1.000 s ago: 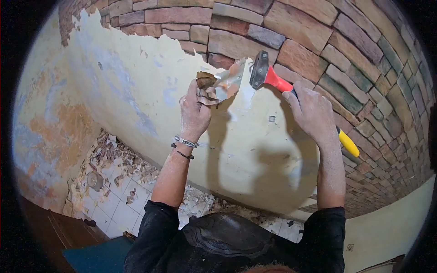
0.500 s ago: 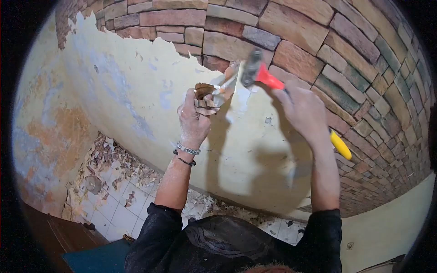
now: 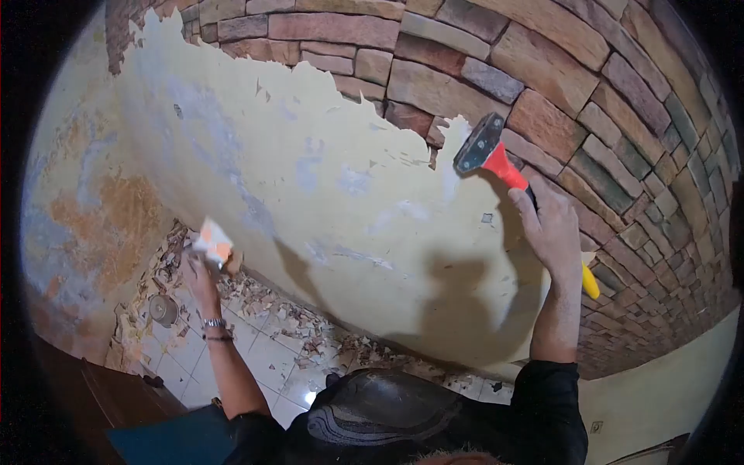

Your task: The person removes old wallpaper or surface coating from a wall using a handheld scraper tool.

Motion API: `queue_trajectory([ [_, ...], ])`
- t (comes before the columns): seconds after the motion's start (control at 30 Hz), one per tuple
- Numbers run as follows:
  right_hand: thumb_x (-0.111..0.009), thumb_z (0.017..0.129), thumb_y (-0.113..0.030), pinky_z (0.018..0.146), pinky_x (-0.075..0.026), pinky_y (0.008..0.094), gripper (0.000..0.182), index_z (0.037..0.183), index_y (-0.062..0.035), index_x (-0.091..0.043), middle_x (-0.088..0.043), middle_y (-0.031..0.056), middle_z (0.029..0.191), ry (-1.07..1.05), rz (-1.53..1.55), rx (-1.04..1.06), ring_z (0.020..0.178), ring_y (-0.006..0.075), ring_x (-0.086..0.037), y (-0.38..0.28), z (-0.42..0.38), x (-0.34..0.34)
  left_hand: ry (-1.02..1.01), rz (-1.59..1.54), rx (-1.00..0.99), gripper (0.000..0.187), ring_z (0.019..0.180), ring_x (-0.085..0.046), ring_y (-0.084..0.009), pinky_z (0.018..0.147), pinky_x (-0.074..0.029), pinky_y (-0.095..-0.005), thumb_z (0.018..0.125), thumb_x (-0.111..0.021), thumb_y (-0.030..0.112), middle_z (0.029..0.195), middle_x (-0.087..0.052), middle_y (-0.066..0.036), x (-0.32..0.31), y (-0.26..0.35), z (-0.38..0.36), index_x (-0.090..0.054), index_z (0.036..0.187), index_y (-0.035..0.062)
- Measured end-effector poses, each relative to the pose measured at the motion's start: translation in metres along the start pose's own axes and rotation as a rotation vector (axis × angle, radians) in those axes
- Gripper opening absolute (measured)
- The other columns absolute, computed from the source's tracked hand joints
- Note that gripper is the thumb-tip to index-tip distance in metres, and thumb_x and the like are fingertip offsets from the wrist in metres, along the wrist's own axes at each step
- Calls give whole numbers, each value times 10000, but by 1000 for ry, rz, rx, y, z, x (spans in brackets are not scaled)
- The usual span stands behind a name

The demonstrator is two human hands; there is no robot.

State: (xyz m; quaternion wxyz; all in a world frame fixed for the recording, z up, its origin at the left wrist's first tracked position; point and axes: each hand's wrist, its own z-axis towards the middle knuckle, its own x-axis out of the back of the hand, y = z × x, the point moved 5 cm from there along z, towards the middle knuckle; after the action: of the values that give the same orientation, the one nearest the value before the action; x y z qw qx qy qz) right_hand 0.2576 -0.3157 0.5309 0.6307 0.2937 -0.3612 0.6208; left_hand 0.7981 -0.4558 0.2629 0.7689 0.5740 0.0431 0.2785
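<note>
My right hand (image 3: 552, 225) is wrapped round the dark grip of a scraper (image 3: 508, 165) with a red neck, a wide grey head and a yellow handle end. The scraper's head lies at the torn edge of the stone-patterned wallpaper (image 3: 434, 87), close to a pale loose flap. Low on the left, my left hand (image 3: 200, 280) is over the floor debris with a torn piece of wallpaper (image 3: 214, 240) at its fingers. That piece shows white and orange and is blurred by motion. Bare cream wall (image 3: 372, 201) spreads between my hands.
Scraps of torn wallpaper (image 3: 325, 341) litter the white tiled floor (image 3: 256, 353) along the wall's foot. A round container (image 3: 163, 310) stands among them in the corner. A brown wooden piece (image 3: 101, 395) and a teal surface (image 3: 170, 442) are at lower left.
My left hand has swung down and left from the wall with the torn wallpaper. My right hand and the scraper have shifted slightly right and down in view. The view has turned a little.
</note>
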Motion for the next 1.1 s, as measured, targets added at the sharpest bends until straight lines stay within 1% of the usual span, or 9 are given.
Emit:
queue_trajectory([
  [0.07, -517, 944, -398, 612, -438, 508, 364, 878, -40, -515, -604, 210, 734, -38, 83, -14, 724, 433, -597, -2, -11, -14, 136, 218, -96, 357, 1053, -520, -282, 935, -394, -382, 918, -462, 223, 1155, -557, -183, 9, -39, -26, -539, 1176, -11],
  [0.23, -506, 953, -407, 619, -404, 504, 373, 895, -39, -494, -566, 227, 729, -144, 252, -235, 714, 445, -567, -8, -45, -50, -7, 535, 194, 599, 1218, -461, -376, 1030, -349, -429, 881, -539, 386, 1308, -500, -236, 15, -108, -50, -483, 1274, -63],
  [0.33, -505, 962, -365, 623, -404, 498, 336, 923, -32, -479, -562, 235, 742, -81, 363, -320, 730, 451, -563, -12, -64, -75, -82, 680, 178, 630, 1265, -420, -411, 1052, -338, -458, 882, -527, 371, 1364, -448, -272, 22, -158, -39, -444, 1308, -87],
  [0.47, -505, 968, -322, 630, -408, 491, 300, 946, -26, -459, -564, 233, 748, -62, 473, -382, 731, 458, -556, -15, -70, -99, -265, 783, 369, 807, 1259, -399, -445, 985, -389, -485, 856, -578, 445, 1448, -337, -264, 31, -186, -6, -203, 1485, 105],
  [0.6, -498, 972, -281, 625, -412, 490, 258, 975, -28, -449, -558, 238, 744, -41, 547, -394, 727, 465, -547, -19, -63, -123, -125, 1220, -208, 974, 1348, -319, -404, 1052, -358, -460, 763, -688, 425, 1495, -246, -259, 13, -182, 8, -124, 1511, 160],
  [0.67, -500, 971, -273, 621, -412, 490, 250, 980, -29, -446, -558, 239, 746, -15, 577, -379, 726, 467, -546, -21, -64, -129, -265, 1208, -21, 939, 1373, -287, -400, 1076, -347, -439, 763, -708, 372, 1502, -247, -238, 12, -178, 13, -166, 1506, 179],
  [0.77, -504, 970, -245, 611, -412, 492, 221, 981, -31, -449, -564, 236, 746, 50, 584, -371, 717, 469, -550, -26, -65, -135, -161, 804, -37, 686, 1338, -367, -348, 1088, -339, -420, 716, -604, -15, 1455, -342, -207, 12, -145, 9, -432, 1373, 73],
  [0.87, -512, 968, -228, 608, -415, 489, 196, 985, -40, -458, -574, 224, 744, 96, 574, -382, 700, 466, -554, -28, -61, -149, -90, 579, -269, 682, 1346, -342, -357, 1090, -339, -402, 745, -484, -74, 1428, -363, -204, 6, -141, 9, -419, 1393, 127],
  [1.1, -493, 978, -248, 575, -404, 506, 238, 993, -13, -463, -560, 234, 722, 156, 653, -350, 684, 473, -548, -36, -50, -139, 99, 394, -137, 596, 1345, -361, -339, 1097, -303, -388, 881, -429, 90, 1491, -337, -191, 21, -177, 42, -321, 1467, 86],
])
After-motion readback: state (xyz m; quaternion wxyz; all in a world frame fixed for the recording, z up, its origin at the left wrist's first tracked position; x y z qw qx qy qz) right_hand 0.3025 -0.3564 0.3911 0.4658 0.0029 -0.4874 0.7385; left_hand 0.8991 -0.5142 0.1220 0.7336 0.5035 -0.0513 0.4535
